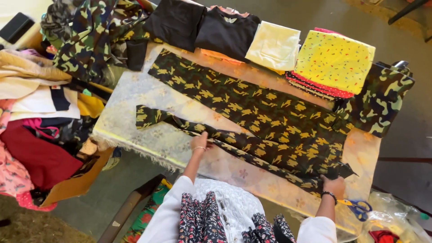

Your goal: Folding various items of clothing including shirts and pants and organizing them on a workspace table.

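Now my left hand (199, 142) presses flat, fingers together, on the camouflage fabric (252, 112) spread across the middle of the frame — my right hand (334, 185), lower right, pinches its near edge. Blue-handled scissors (357, 208) lie just right of that hand on the table (135, 121); folded yellow cloth (335, 60) sits upper right.

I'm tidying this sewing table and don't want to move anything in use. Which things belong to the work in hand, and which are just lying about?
In use:
camouflage fabric
left hand, pressing it
right hand, gripping its edge

Lying about:
scissors
yellow speckled cloth
black garments
clothes pile
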